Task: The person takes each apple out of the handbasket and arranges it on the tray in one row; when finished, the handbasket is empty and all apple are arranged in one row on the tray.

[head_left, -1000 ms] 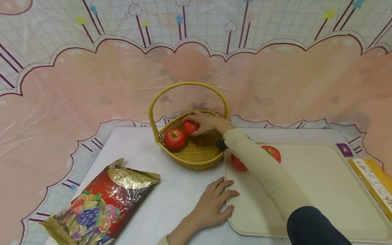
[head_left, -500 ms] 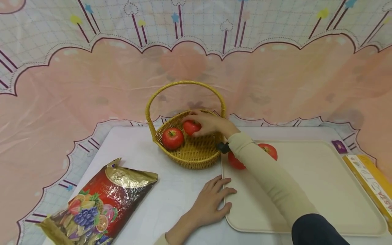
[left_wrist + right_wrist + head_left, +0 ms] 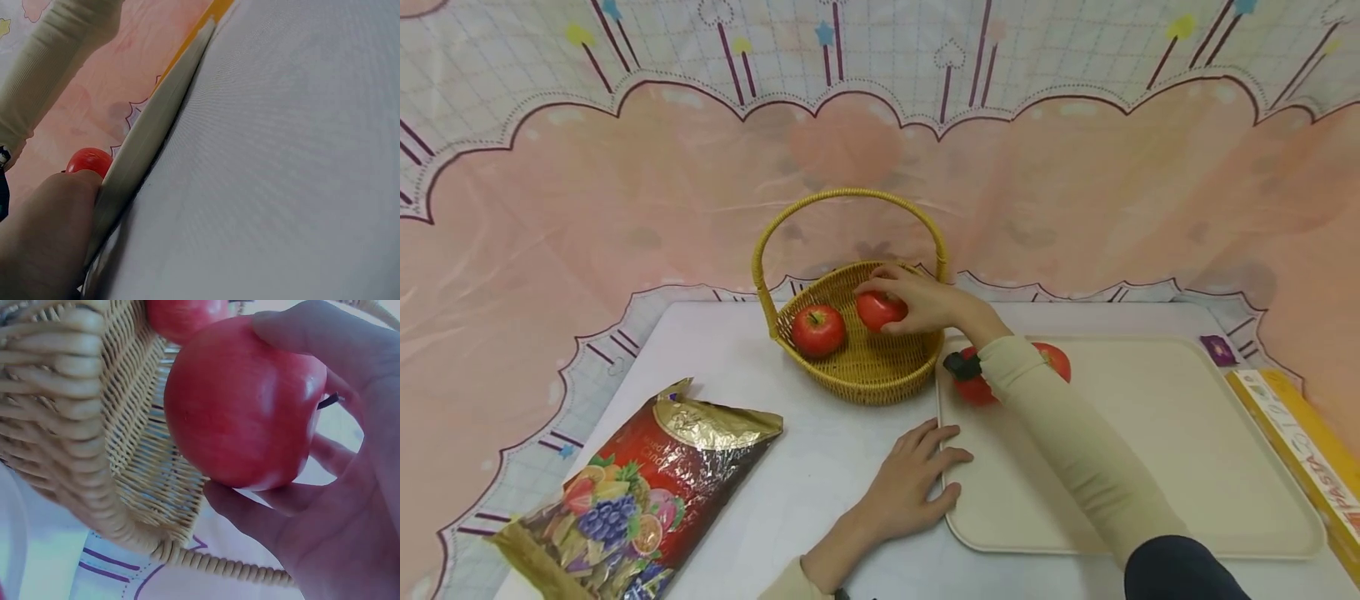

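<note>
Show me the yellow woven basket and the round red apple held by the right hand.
Yellow woven basket (image 3: 874, 394): head view, on its front outer wall.
Held round red apple (image 3: 242, 403): right wrist view, middle of its side.

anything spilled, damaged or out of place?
Nothing looks spilled or damaged. Mildly odd: the small purple square packet lies loose near the far right corner of the cream rectangular tray, away from the shiny red-and-gold candy bag.

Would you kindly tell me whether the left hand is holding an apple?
No, the left hand rests at the edge of the tray, while the right hand grips an apple.
</note>
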Action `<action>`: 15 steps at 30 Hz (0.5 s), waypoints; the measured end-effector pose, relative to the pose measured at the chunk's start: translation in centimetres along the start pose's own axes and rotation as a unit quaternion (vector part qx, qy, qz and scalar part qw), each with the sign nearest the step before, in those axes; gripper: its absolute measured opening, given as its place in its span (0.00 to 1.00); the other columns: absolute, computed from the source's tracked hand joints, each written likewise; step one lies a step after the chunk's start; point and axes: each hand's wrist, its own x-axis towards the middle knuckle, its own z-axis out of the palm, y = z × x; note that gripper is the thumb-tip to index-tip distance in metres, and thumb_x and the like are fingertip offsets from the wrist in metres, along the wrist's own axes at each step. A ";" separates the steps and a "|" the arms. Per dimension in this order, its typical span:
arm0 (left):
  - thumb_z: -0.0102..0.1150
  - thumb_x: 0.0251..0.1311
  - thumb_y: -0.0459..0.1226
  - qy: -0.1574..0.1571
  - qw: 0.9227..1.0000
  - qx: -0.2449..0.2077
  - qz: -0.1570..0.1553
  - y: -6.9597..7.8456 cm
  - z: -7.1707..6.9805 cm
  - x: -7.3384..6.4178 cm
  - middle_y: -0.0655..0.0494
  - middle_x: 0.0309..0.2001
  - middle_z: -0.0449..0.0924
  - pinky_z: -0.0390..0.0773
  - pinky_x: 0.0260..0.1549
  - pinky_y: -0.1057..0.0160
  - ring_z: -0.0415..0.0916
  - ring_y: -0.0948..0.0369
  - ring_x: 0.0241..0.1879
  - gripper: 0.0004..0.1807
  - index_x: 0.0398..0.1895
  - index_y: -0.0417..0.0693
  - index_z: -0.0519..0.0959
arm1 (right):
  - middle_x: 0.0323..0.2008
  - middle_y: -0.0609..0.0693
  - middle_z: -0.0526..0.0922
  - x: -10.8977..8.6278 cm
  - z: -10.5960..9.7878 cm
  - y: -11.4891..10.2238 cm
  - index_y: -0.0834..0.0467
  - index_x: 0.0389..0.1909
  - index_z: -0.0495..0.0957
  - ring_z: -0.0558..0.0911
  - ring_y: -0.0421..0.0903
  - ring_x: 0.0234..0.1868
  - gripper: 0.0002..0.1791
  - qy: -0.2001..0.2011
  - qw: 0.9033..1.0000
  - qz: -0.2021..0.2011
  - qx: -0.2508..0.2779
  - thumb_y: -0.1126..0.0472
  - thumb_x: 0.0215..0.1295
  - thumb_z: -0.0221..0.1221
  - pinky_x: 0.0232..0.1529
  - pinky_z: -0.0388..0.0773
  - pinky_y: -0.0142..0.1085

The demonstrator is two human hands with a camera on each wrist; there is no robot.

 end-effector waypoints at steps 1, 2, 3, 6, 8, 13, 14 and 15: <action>0.51 0.61 0.46 0.000 1.000 0.002 0.001 0.0 0.0 0.0 0.56 0.66 0.65 0.64 0.63 0.48 0.59 0.49 0.68 0.18 0.55 0.64 0.72 | 0.67 0.51 0.58 -0.2 0.1 0.1 0.43 0.65 0.65 0.63 0.54 0.65 0.33 0.003 1.000 -0.004 0.002 0.52 0.57 0.62 0.64 0.67 0.50; 0.50 0.61 0.46 -0.001 1.000 0.002 0.000 -0.1 0.0 -0.1 0.56 0.66 0.65 0.64 0.63 0.48 0.59 0.49 0.68 0.18 0.56 0.64 0.72 | 0.67 0.51 0.58 -0.4 0.1 0.1 0.42 0.65 0.65 0.63 0.54 0.66 0.33 0.007 1.000 -0.007 0.005 0.51 0.57 0.62 0.64 0.68 0.50; 0.50 0.62 0.46 -0.002 1.000 0.000 0.000 -0.1 0.0 -0.1 0.56 0.66 0.65 0.64 0.63 0.48 0.58 0.49 0.68 0.18 0.56 0.64 0.72 | 0.67 0.51 0.58 -0.7 0.2 0.2 0.42 0.65 0.65 0.62 0.54 0.66 0.33 0.012 1.000 -0.009 0.009 0.51 0.57 0.63 0.64 0.68 0.50; 0.50 0.62 0.46 -0.004 1.000 -0.003 0.000 -0.1 0.1 -0.1 0.55 0.66 0.65 0.64 0.63 0.47 0.58 0.49 0.68 0.18 0.56 0.64 0.72 | 0.66 0.51 0.59 -1.4 0.3 0.4 0.42 0.64 0.65 0.61 0.52 0.66 0.33 0.032 0.999 -0.019 0.024 0.51 0.56 0.63 0.64 0.68 0.50; 0.50 0.62 0.46 -0.005 1.000 -0.003 -0.003 -0.1 0.1 0.0 0.56 0.66 0.65 0.64 0.64 0.48 0.58 0.49 0.69 0.18 0.56 0.64 0.72 | 0.66 0.51 0.59 -1.8 0.4 0.4 0.43 0.64 0.66 0.62 0.52 0.66 0.33 0.045 0.998 -0.028 0.038 0.51 0.57 0.63 0.64 0.68 0.49; 0.51 0.61 0.46 -0.006 1.000 0.001 -0.005 -0.2 0.1 0.1 0.56 0.66 0.65 0.63 0.64 0.48 0.57 0.49 0.69 0.18 0.56 0.64 0.72 | 0.66 0.50 0.58 -3.1 0.5 0.4 0.43 0.65 0.65 0.64 0.50 0.65 0.33 0.067 0.995 -0.040 0.068 0.51 0.57 0.64 0.63 0.70 0.49; 0.51 0.61 0.46 -0.006 1.000 0.000 -0.006 -0.2 0.1 0.1 0.56 0.66 0.65 0.63 0.64 0.48 0.57 0.49 0.69 0.18 0.56 0.64 0.72 | 0.66 0.50 0.58 -3.3 0.5 0.3 0.43 0.65 0.65 0.65 0.50 0.65 0.33 0.070 0.994 -0.040 0.070 0.51 0.57 0.63 0.63 0.70 0.49; 0.50 0.61 0.46 -0.004 1.000 0.002 -0.004 -0.2 0.2 0.1 0.55 0.66 0.65 0.63 0.64 0.47 0.57 0.49 0.69 0.18 0.55 0.64 0.72 | 0.66 0.50 0.58 -3.5 0.5 0.3 0.42 0.65 0.65 0.65 0.50 0.64 0.33 0.075 0.994 -0.040 0.070 0.51 0.57 0.64 0.62 0.70 0.49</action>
